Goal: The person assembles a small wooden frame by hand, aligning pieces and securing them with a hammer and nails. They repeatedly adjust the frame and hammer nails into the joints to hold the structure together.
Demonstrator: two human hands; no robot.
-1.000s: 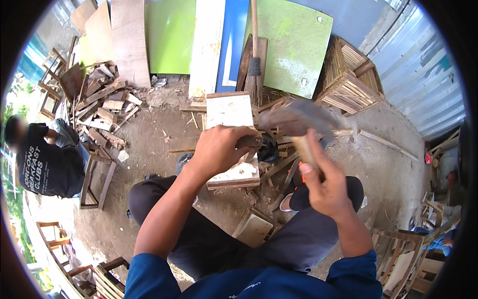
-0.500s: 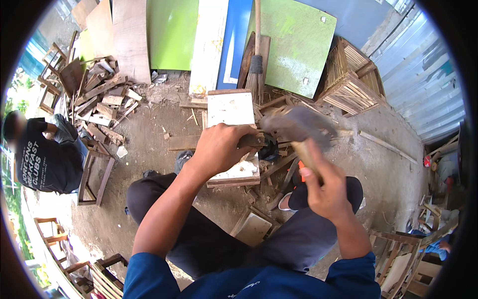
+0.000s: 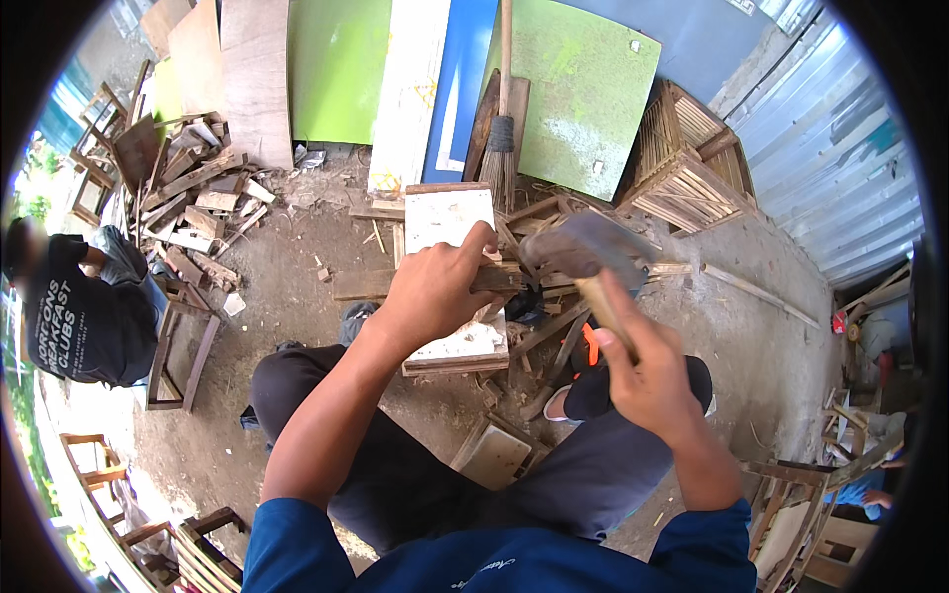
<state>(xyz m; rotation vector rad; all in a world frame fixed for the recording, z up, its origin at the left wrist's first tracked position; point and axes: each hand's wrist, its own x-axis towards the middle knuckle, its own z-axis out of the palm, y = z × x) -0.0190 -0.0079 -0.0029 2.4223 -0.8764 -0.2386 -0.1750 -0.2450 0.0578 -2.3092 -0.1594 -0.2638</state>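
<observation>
My left hand is closed around a dark wooden strip, which lies across a white-topped wooden block between my knees. Its index finger is raised, and my palm hides part of the strip. In my right hand is a wooden-handled tool with a broad, heavy metal head. Motion blurs that head, so its exact kind is unclear. It hangs just right of the strip's end; I cannot tell whether they touch.
Scrap wood is piled at the far left, near a seated person. A broom leans against painted boards at the back. A slatted wooden piece stands far right. Orange-handled tool lies by my right knee.
My left index finger has lifted away from the wooden strip. The tool in my right hand stays raised near the strip's end, its head turned slightly. The view has shifted a little.
</observation>
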